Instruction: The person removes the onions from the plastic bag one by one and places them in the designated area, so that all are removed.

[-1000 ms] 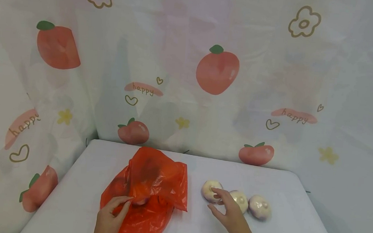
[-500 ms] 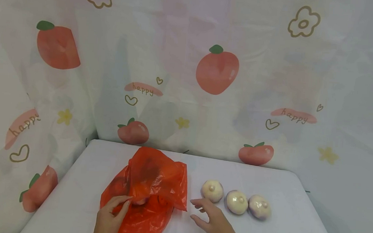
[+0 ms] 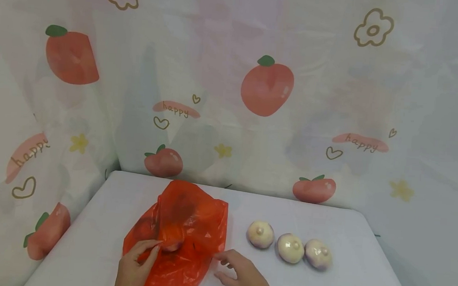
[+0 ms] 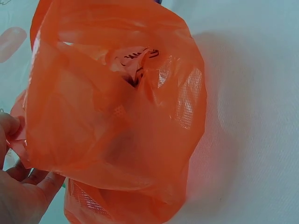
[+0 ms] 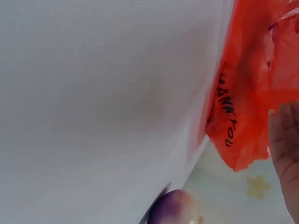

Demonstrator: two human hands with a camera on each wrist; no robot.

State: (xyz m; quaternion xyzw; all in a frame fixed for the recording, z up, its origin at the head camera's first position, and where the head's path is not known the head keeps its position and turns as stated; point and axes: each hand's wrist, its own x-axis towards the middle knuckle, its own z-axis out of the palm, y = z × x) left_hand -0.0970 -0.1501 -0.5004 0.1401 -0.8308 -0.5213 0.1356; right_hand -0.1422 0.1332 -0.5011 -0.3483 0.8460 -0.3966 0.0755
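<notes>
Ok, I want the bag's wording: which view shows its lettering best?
The right wrist view: there, the lettering on the bag looks largest and clearest. The left wrist view shows crumpled, unreadable bits; the head view, a tiny dark mark.

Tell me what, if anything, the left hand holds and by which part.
The left hand holds the red plastic bag, pinching it by its edge.

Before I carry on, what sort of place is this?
Probably a staged tabletop work corner: a white-covered table is backed by fruit-printed sheets, with a red plastic bag and three round whitish bulbs on it.
</notes>
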